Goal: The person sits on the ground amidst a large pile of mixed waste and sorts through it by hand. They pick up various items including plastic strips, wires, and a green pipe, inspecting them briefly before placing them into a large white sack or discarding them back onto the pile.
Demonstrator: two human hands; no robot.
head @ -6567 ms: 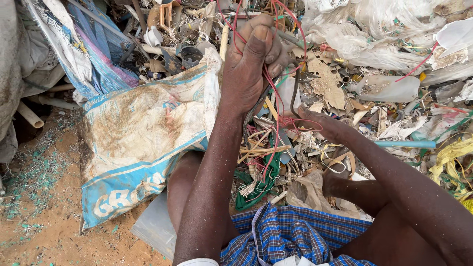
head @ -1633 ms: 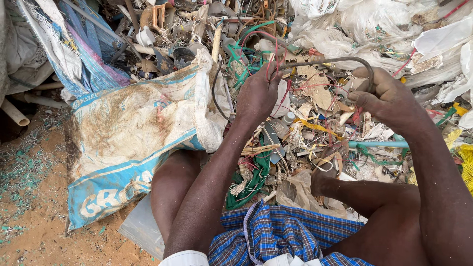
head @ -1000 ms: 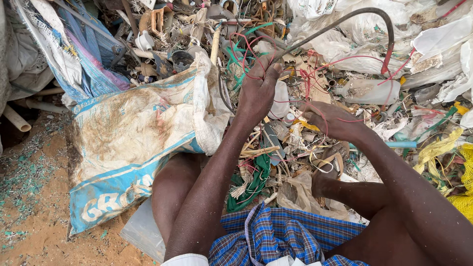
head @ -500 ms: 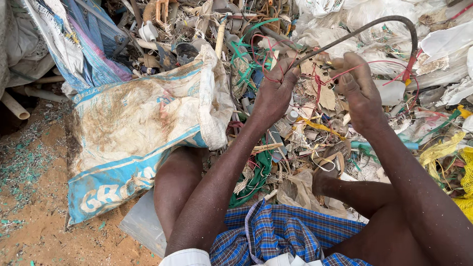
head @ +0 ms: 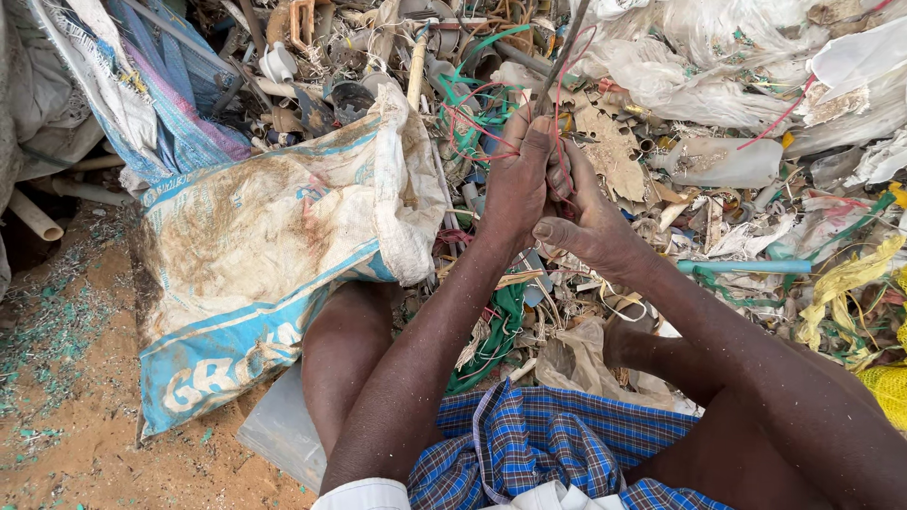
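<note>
My left hand [head: 515, 179] and my right hand [head: 590, 222] are pressed together over a heap of scrap. Both close on a dark grey cable [head: 565, 52] that rises from my fists toward the top edge. Thin red wires [head: 482, 132] loop around my fingers and trail into the pile. Tangled green cord [head: 477, 104] lies just behind my left hand. I am sitting on the ground, knees apart, in a blue checked cloth [head: 529, 449].
A dirty white and blue woven sack [head: 265, 246] lies to the left of my left arm. Plastic bags, a squashed bottle [head: 723, 161], pipes [head: 33, 217] and a blue tube [head: 746, 267] crowd the heap. Bare sandy ground [head: 66, 425] is at lower left. Yellow mesh [head: 883, 387] sits far right.
My hands were apart with the grey cable arching between them; they have come together, and the cable now stands up out of my joined fists.
</note>
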